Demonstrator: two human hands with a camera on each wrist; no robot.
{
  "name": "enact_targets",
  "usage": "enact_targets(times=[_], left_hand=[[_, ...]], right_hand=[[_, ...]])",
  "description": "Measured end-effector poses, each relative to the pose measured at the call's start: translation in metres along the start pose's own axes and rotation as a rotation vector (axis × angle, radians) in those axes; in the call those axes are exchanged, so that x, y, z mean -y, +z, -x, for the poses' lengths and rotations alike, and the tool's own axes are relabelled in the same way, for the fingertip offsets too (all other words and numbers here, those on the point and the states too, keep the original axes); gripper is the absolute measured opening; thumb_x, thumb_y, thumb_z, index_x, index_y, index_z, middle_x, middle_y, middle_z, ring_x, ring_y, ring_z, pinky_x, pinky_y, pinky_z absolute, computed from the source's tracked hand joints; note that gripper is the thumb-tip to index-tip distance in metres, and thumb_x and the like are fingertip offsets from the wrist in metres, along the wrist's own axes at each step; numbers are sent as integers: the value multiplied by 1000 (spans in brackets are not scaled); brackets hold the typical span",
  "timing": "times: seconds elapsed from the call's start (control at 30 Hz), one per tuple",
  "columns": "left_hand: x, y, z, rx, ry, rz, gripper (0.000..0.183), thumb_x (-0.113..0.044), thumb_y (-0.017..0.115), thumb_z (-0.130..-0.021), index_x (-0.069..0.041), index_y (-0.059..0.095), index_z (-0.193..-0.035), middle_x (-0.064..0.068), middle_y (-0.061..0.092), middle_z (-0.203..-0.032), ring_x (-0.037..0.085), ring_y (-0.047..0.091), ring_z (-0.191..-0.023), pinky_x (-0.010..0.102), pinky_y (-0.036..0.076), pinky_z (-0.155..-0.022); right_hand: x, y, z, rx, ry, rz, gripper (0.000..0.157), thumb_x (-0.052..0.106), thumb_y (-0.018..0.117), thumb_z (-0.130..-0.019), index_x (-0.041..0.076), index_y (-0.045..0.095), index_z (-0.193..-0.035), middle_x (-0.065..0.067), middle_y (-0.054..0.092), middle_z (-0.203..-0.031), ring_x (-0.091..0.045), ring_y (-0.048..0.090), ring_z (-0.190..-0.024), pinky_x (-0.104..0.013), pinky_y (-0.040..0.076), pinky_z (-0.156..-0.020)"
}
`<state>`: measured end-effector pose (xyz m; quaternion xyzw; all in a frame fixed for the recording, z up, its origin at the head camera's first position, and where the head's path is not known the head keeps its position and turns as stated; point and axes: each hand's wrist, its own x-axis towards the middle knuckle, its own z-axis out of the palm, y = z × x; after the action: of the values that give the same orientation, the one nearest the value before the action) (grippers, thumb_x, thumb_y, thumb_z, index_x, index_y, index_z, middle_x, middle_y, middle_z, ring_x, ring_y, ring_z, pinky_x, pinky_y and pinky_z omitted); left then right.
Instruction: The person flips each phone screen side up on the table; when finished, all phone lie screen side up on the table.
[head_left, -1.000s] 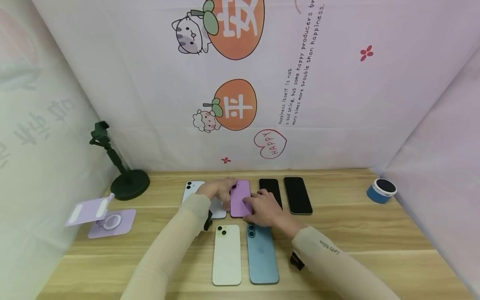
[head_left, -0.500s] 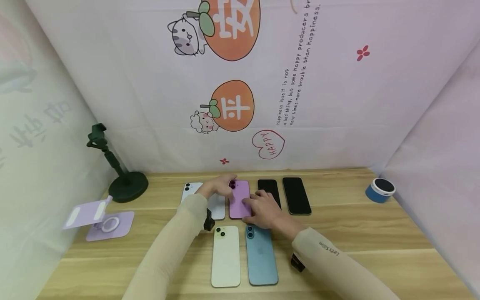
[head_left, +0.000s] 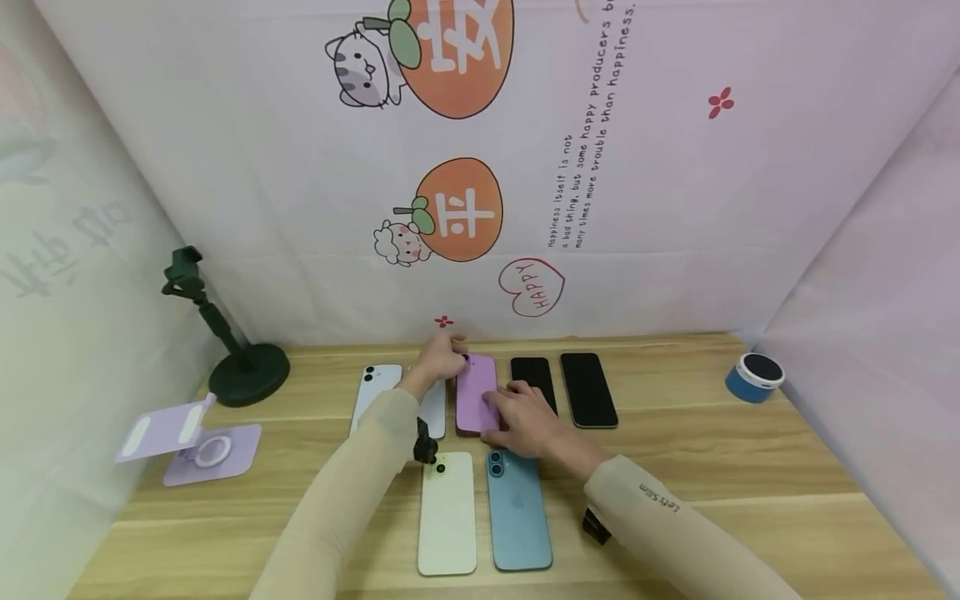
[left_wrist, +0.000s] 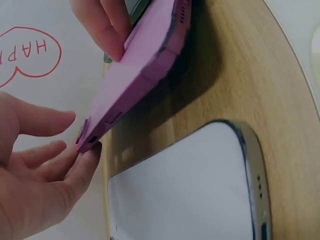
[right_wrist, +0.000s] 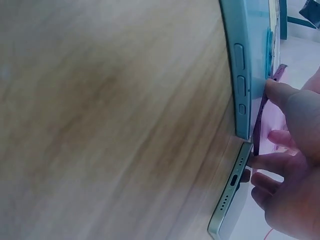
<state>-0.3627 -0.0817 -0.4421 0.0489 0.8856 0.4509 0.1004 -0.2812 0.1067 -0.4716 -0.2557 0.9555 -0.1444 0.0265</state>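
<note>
The purple phone point(head_left: 477, 392) is raised and tilted over the table, its back toward me; the left wrist view shows a shadow beneath it. My right hand point(head_left: 523, 423) grips it by its lower right side, with fingertips on its back in the left wrist view and the thumb at its edge in the right wrist view. My left hand point(head_left: 438, 358) is at its top end. There, one fingertip touches the underside of the corner beside the camera bump, while the thumb point(left_wrist: 57, 122) stands just apart from it. A pale phone point(left_wrist: 185, 185) lies below that hand.
A light blue phone point(head_left: 377, 385) lies back left; two black phones, one point(head_left: 534, 382) partly behind my right hand and another point(head_left: 588, 390), lie right. Nearer are a cream phone point(head_left: 447, 517) and a blue phone point(head_left: 519, 512). Around them stand a lilac holder point(head_left: 213, 454), dark green stand point(head_left: 250, 373) and blue speaker point(head_left: 753, 377).
My left hand has moved toward the far edge, round the purple phone's top. The purple phone has risen and its lower edge now shows. The right hand keeps its place on it.
</note>
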Motion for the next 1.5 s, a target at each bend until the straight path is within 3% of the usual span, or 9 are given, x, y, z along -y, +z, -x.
enact_targets(times=[0.13,0.4,0.6,0.7,0.83,1.07,1.13,1.3,1.5], left_hand=[[1,2,1,-94,-87,40,53,0,70,-88,5,60,-139,22,67,-136,36,65,-126,42,57,-106],[-1,3,2,-138,-176,11,43,-2,77,-84,3,69,-126,20,71,-124,28,69,-103,33,60,-83],[-6,0,4,-137,-176,-53,38,-7,74,-87,1,70,-124,18,73,-125,27,73,-99,31,61,-83],[-10,-1,1,-132,-197,-82,26,-6,72,-85,1,74,-110,15,75,-110,22,72,-85,31,63,-77],[-18,-4,-2,-112,-236,-146,12,-3,67,-80,-7,58,-73,4,60,-74,17,62,-62,33,64,-69],[-38,-5,-6,-138,-206,-335,21,-7,63,-75,-5,60,-96,9,59,-84,20,50,-60,28,36,-47],[-45,-4,-5,-144,-199,-396,15,-9,63,-74,-6,59,-89,10,60,-86,21,48,-63,29,33,-47],[-53,6,-7,-138,-179,-448,14,-12,64,-79,-12,50,-75,6,56,-83,21,48,-68,28,32,-50],[-59,16,-5,-131,-172,-347,12,-13,66,-84,-10,55,-77,4,60,-76,18,56,-59,27,40,-48]], right_hand=[[0,-1,1,-13,-19,-11,60,39,77,-94,9,61,-144,-18,65,-145,-42,49,-143,-58,42,-118],[-1,-4,1,-26,-50,-14,57,36,76,-95,7,63,-142,-14,66,-144,-43,52,-141,-60,42,-117],[-7,-12,2,-129,-71,-66,45,26,70,-99,0,67,-135,-12,78,-95,-31,71,-111,-51,54,-108],[-8,-21,2,-139,-34,-210,41,20,63,-102,-3,65,-136,-15,78,-103,-25,71,-93,-47,60,-95],[-6,-35,3,-92,56,-450,39,18,57,-105,-4,63,-137,-20,73,-128,-31,73,-107,-47,61,-95],[-5,-48,-1,18,268,-962,43,17,50,-108,-2,54,-147,-30,56,-147,-45,60,-132,-52,55,-109],[-7,-49,-2,32,321,-1064,45,18,49,-108,0,51,-149,-30,54,-150,-46,59,-133,-53,53,-111],[-10,-47,-2,65,366,-1138,50,19,49,-108,-2,45,-154,-30,54,-150,-43,62,-131,-50,55,-110],[-8,-42,-4,67,400,-1156,46,17,53,-107,0,51,-149,-27,61,-142,-34,72,-116,-40,63,-96]])
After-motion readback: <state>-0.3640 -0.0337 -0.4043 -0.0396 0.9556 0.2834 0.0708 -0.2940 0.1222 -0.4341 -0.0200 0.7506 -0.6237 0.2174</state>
